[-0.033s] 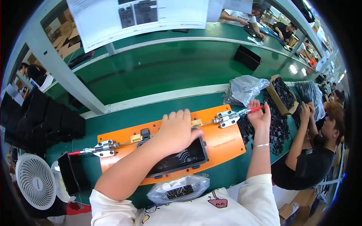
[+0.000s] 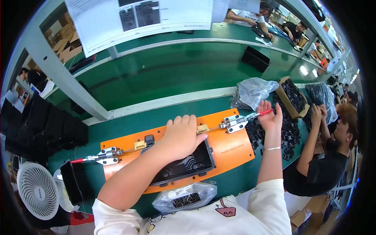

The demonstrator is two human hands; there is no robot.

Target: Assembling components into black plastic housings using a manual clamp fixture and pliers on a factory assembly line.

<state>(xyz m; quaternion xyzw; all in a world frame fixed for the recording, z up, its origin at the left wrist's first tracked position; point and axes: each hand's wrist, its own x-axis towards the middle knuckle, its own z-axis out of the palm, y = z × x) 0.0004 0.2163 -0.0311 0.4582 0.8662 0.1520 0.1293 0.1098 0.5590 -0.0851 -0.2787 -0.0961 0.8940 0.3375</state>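
Note:
An open black plastic case (image 2: pixel 200 158) sits on the orange fixture plate (image 2: pixel 233 147). My left hand (image 2: pixel 178 135) reaches over its far wall, back up, with the thumb on the near side and the fingers bent down beyond it, their tips hidden. At the right end of the plate, my right hand (image 2: pixel 270 122) is palm up with fingers apart, and the red handle (image 2: pixel 266 112) of a metal toggle clamp (image 2: pixel 235 123) lies across it. A second toggle clamp (image 2: pixel 109 155) is fixed at the left end. Each clamp's rod ends in a brass-coloured block.
A clear bag of screws (image 2: pixel 186 200) lies in front of the plate. Loose small black parts (image 2: pixel 288 137) spread at right beside a cardboard box (image 2: pixel 291 98) and a plastic bag (image 2: pixel 256 92). Stacked black cases (image 2: pixel 55 125) and a white fan (image 2: pixel 38 190) stand left. A co-worker (image 2: pixel 321 168) sits at right.
The view has shifted very slightly. My left thumb has drawn a little to the left; my right hand stays at the red handle.

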